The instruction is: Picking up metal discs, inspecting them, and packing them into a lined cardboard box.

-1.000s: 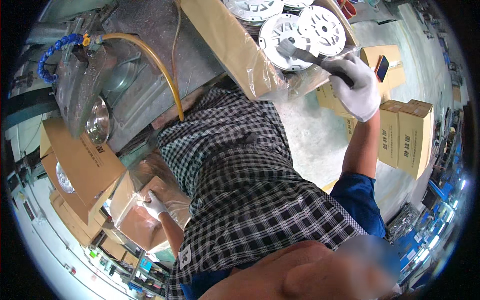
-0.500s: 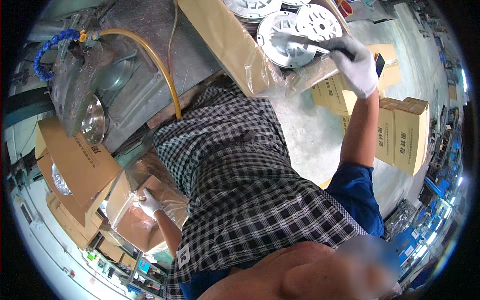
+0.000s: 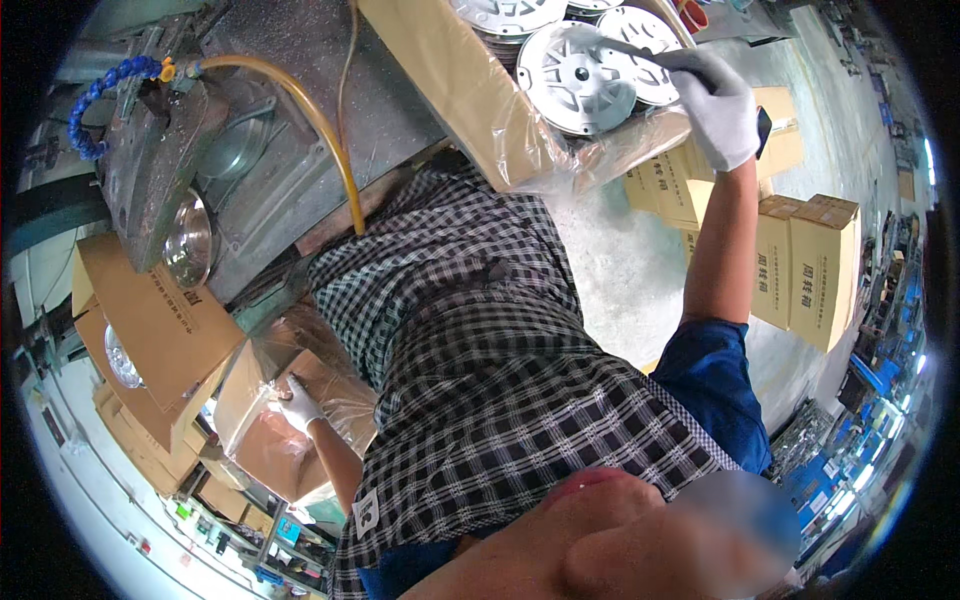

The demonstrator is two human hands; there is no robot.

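Observation:
My right hand (image 3: 722,112), in a white glove, is closed round the dark handle of a brush (image 3: 630,48). The brush reaches left over a silver spoked metal disc (image 3: 575,95), and its bristle end is blurred. That disc tops a stack in an open, plastic-lined cardboard box (image 3: 455,75), with another silver disc (image 3: 655,85) beside it. My left hand (image 3: 298,407), also gloved, rests low at the left against a plastic-covered carton (image 3: 275,455). Its thumb stands apart from the fingers, and I see nothing held in it.
A grey metal machine (image 3: 160,170) with a blue segmented hose (image 3: 85,120) and a yellow hose (image 3: 320,120) stands at the left. Below it is an opened carton (image 3: 160,330) with a shiny disc inside. More cartons (image 3: 800,265) stand on the floor at the right.
My right hand and the brush have moved slightly up, and the brush now lies across the upper edge of the front disc. The left hand stays in place.

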